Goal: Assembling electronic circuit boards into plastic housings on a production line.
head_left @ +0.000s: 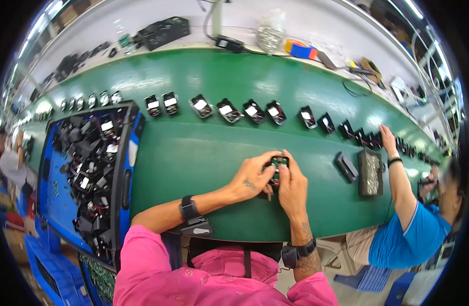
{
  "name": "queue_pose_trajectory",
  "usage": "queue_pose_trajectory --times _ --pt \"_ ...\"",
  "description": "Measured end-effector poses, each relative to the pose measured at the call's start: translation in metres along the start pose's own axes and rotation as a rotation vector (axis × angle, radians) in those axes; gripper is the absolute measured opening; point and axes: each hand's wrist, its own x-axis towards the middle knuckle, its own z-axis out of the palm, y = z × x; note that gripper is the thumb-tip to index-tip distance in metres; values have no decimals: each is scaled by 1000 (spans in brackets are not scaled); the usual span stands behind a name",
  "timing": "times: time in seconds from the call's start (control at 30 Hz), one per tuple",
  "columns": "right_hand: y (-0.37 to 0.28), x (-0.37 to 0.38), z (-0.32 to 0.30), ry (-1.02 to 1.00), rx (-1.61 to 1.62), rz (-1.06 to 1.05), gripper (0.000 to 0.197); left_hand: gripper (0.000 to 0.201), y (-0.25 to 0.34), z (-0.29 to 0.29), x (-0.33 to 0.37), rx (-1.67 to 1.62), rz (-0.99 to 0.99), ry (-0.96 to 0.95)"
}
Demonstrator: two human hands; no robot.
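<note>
Green bench (178, 153) spreads right of the blue crate (124, 202). On it, my left hand (254, 177) and right hand (293, 187) grip a black-cased green board (280, 161) (light, even thumb pressure should keep it steady); right of the crate's far corner, black cases (228, 110) lie in a row.

Two hands (293, 189) on one casing (280, 161)

Plastic is seen in the held case (280, 161) and nine-o'clock tray (62, 214); the table (188, 153) is finished smooth and glossy.
</note>
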Motion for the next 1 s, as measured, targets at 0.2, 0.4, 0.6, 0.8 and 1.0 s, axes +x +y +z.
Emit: queue_pose_trajectory --times 0.2,0.4,0.6,0.8,1.0 --pt "-17 36 8 -28 16 -106 34 42 26 -26 1 131 80 102" --pt "-101 111 54 -582 -22 -312 37 50 54 -100 -43 89 81 343" --pt "-158 223 179 -618 226 -285 30 52 40 -125 -106 295 155 952" --pt "-170 262 347 -668 -196 -513 37 25 -2 -99 -148 584 47 1001" --pt "-180 251 358 -740 -599 -410 39 20 -8 -109 -144 651 150 970"
